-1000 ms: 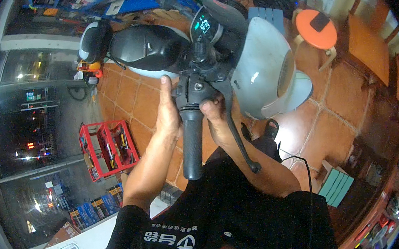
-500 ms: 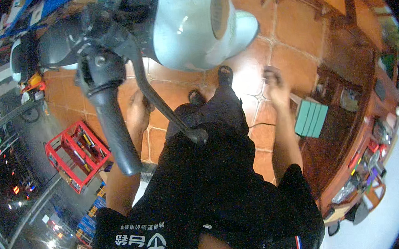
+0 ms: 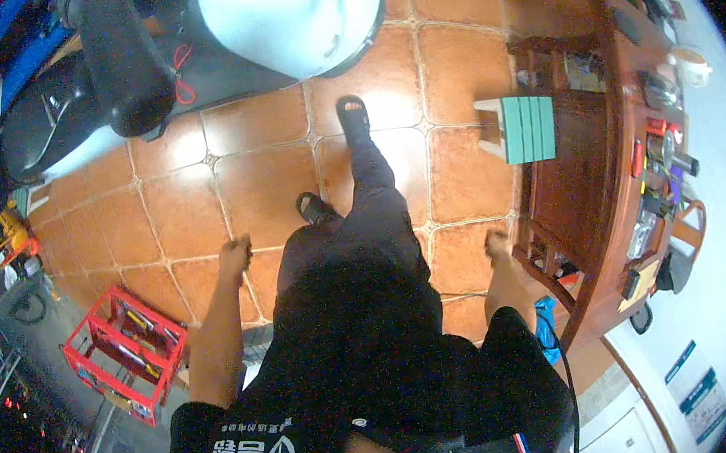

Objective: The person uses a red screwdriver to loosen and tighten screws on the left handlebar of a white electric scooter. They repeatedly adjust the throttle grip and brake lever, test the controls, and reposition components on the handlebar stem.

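Note:
My left hand (image 3: pixel 235 254) hangs over the tiled floor with its fingers curled in; nothing shows in it. The red metal-framed crate (image 3: pixel 125 354) of tools stands on the floor to its left. My right hand (image 3: pixel 498 245), also curled and seemingly holding nothing, hangs beside the wooden cabinet (image 3: pixel 588 201). Both arms are lowered at my sides, apart from any object. Ahead and to the left stands a scooter with a pale front panel (image 3: pixel 264 23), a black handlebar grip (image 3: pixel 132 83) and a dark seat (image 3: pixel 46 115).
A stool with a green slatted top (image 3: pixel 529 129) stands in front of the cabinet. Loose tools (image 3: pixel 663 152) crowd the cabinet top. A blue bag (image 3: pixel 547 329) lies near my right elbow. A red cord (image 3: pixel 183 75) hangs on the scooter. Orange tiles (image 3: pixel 261 193) lie between.
The handlebar and brake lever, close before me earlier, now lie farther off at the upper left. The green-topped stool shifts up in view. One foot is forward; both hands stay lowered.

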`<state>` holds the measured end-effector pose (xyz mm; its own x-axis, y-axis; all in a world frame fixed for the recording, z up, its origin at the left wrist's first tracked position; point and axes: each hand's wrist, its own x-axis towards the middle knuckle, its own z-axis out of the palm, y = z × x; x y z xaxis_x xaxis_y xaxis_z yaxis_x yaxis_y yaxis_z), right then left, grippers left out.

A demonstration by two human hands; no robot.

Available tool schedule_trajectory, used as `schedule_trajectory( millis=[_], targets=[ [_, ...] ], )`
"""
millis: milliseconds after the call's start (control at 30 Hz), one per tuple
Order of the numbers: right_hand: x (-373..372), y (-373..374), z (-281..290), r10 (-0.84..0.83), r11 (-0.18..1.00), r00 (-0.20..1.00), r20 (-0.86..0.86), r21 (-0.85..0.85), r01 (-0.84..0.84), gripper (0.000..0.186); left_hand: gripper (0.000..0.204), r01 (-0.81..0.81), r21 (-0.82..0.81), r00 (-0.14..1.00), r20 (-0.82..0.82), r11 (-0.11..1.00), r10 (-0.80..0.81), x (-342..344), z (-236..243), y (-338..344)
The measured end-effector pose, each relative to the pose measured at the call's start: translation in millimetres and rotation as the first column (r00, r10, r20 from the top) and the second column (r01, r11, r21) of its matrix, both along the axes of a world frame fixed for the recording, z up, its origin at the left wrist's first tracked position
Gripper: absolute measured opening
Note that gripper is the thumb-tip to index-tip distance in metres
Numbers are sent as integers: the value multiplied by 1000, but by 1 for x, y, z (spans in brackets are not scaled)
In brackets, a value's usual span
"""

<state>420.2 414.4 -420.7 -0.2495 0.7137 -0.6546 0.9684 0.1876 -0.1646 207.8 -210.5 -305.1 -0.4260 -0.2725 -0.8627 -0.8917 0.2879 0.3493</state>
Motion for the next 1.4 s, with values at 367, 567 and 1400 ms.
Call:
schedule_trajectory(
  millis=[367,567,1400],
  targets=[
    [46,48,64,112,988,973,204,-124,-88,13,19,-43,-37,980,194,998,49,41,-3,57],
    [-96,152,30,268,955,954,-135,-94,-281,19,23,15,49,985,172,999,-23,-51,-19,215],
    [-294,234,253,-447,884,123,-886,-417,211,12,78,882,455,442,-711,121,-547,-225,160,703]
  ],
)
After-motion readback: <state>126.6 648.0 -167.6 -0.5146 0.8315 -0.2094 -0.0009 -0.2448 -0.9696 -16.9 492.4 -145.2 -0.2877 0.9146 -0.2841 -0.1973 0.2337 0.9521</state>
